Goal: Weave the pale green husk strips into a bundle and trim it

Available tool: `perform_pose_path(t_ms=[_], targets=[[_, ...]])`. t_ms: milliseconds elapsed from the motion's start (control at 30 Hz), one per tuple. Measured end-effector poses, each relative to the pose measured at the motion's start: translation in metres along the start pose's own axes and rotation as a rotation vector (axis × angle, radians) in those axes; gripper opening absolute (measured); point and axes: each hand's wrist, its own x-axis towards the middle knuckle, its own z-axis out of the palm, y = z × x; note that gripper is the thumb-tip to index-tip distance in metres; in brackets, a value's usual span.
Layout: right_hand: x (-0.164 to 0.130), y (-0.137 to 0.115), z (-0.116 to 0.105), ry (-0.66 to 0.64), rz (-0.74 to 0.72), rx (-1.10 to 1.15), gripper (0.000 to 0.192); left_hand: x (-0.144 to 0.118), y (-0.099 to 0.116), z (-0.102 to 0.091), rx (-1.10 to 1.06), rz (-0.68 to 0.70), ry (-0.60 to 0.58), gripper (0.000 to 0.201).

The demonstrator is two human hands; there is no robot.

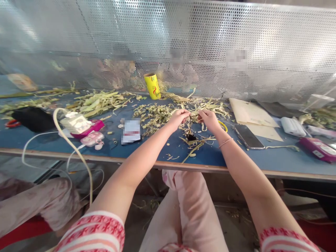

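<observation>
My left hand [179, 118] and my right hand [208, 118] are both raised over the table, fingertips pinched and facing each other. A thin dark strand [194, 115] runs across the small gap between them, held at each end; its exact kind is too small to make out. Under the hands, a small black clump [191, 137] lies on the blue tabletop [157, 153] among pale plant scraps. A heap of dry, yellow-green plant strips [157, 113] spreads behind and to the left of my hands. Partly hidden by my right hand is a yellow ring [223, 126].
A yellow tube [152, 86] stands by the perforated metal screen [199, 45]. Leftward are a black pouch [33, 118], a charger with cables [76, 123] and a second pile of strips [101, 102]. To the right lie a phone [249, 136], card sheets [253, 113] and a power bank [293, 126].
</observation>
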Motion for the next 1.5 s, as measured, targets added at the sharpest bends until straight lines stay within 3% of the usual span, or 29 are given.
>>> perform_pose_path(t_ms=[67, 200, 333, 400, 567, 700, 767, 833, 933, 1000, 1067, 1167, 1333, 1500], targets=[[0.0, -0.001, 0.002, 0.018, 0.101, 0.18, 0.031, 0.003, 0.002, -0.002, -0.107, -0.035, 0.117, 0.005], [-0.001, -0.009, 0.002, 0.083, 0.229, 0.348, 0.023, 0.009, 0.003, -0.009, -0.297, -0.125, 0.261, 0.012], [-0.003, -0.017, -0.003, 0.153, 0.274, 0.419, 0.021, 0.013, 0.001, -0.014, -0.246, -0.068, 0.314, 0.024], [-0.004, -0.02, -0.006, 0.146, 0.276, 0.457, 0.024, 0.012, -0.001, -0.013, -0.092, -0.03, 0.266, 0.026], [-0.009, -0.022, -0.003, 0.052, 0.283, 0.559, 0.026, 0.001, -0.002, -0.002, 0.332, 0.131, -0.017, 0.023], [-0.013, -0.022, 0.002, -0.104, 0.29, 0.54, 0.026, -0.003, -0.005, 0.005, 0.439, 0.162, -0.117, 0.023], [-0.012, -0.021, -0.001, -0.191, 0.242, 0.426, 0.031, -0.001, -0.007, 0.005, 0.393, 0.118, -0.137, 0.017], [-0.009, -0.02, -0.01, -0.202, 0.161, 0.139, 0.035, 0.0, -0.007, 0.005, 0.338, 0.074, -0.13, 0.014], [-0.003, -0.014, -0.031, -0.032, 0.048, -0.603, 0.032, 0.001, -0.005, 0.003, 0.24, -0.026, -0.057, 0.012], [0.0, -0.01, -0.043, -0.063, 0.144, -0.936, 0.025, 0.001, -0.002, 0.003, 0.165, -0.103, -0.005, 0.011], [0.001, -0.005, -0.05, -0.123, 0.27, -1.127, 0.035, 0.001, 0.0, 0.002, 0.098, -0.154, 0.032, 0.012], [0.001, 0.0, -0.05, -0.216, 0.412, -1.179, 0.053, 0.0, 0.003, 0.002, -0.009, -0.193, 0.057, 0.014], [0.0, 0.005, -0.048, -0.212, 0.423, -1.133, 0.061, -0.001, 0.01, 0.0, -0.149, -0.247, 0.054, 0.017], [0.001, -0.003, -0.057, -0.301, 0.325, -1.214, 0.046, 0.0, 0.011, -0.003, -0.186, -0.234, 0.061, 0.017]])
